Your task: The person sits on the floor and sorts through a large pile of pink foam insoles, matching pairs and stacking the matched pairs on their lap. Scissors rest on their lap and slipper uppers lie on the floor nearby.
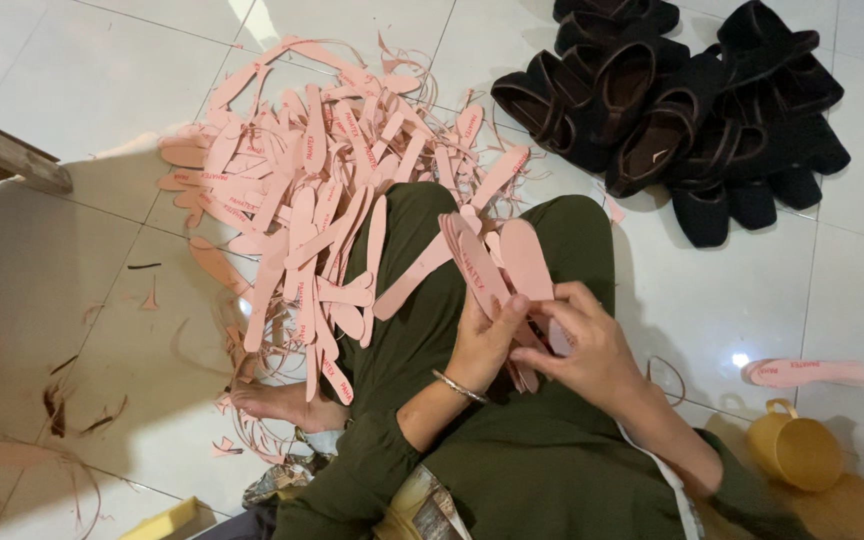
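I sit cross-legged on a white tiled floor in dark green clothes. My left hand (485,338), with a metal bangle at the wrist, grips a stack of pink shoe insoles (497,262) held over my lap. My right hand (582,340) pinches the lower edge of the same stack from the right. A big loose pile of pink insoles and trimmed pink strips (317,190) lies on the floor ahead of my knee, to the left of the hands.
A heap of black slip-on shoes (682,110) sits at the upper right. One pink insole (812,373) and a yellow plastic mug (797,448) lie at the right. A wooden board edge (7,152) is at the left. My bare foot (277,402) rests beside scattered scraps.
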`<state>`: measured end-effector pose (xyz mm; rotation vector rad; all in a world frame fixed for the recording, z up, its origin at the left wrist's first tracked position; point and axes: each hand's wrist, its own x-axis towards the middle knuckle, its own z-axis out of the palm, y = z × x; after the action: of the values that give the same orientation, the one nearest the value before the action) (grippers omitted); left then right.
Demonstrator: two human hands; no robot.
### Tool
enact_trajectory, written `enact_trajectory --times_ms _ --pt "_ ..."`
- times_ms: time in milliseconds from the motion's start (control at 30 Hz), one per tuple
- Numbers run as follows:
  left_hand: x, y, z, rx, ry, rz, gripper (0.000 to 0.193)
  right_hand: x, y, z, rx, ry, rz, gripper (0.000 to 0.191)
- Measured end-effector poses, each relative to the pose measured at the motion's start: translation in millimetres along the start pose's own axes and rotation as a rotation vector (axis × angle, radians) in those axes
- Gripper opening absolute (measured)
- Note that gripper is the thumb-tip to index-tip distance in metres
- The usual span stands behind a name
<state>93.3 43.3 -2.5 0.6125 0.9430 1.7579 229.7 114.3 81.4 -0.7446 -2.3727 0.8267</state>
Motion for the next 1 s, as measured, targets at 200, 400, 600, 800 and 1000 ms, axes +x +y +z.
enact_trajectory --times_ms 200,400,600,800,1000 --pt "0.7 -23.9 -11.5 0.033 -0.051 0.097 0.055 -10.5 20.2 5.4 0.145 0.026 0.025 0.025" --pt "0.0 -33.2 -27.3 -0.058 -0.183 -0.027 0.04 -14.8 40.6 -0.9 0.509 -0.093 0.185 0.011" --pt "-1.2 -13.4 2.3 0.051 -0.073 0.052 0.041 -9.5 26.4 6.8 0.097 0.067 0.103 0.016" --pt "3.3 -9.4 4.5 0.085 -0.054 -0.04 0.025 -1.7 16.5 7.0 -0.027 0.118 0.098 0.022" --pt "6.5 -1.3 7.4 0.054 0.076 -0.008 0.026 -0.8 18.8 -1.4 0.241 -0.099 0.04 0.018"
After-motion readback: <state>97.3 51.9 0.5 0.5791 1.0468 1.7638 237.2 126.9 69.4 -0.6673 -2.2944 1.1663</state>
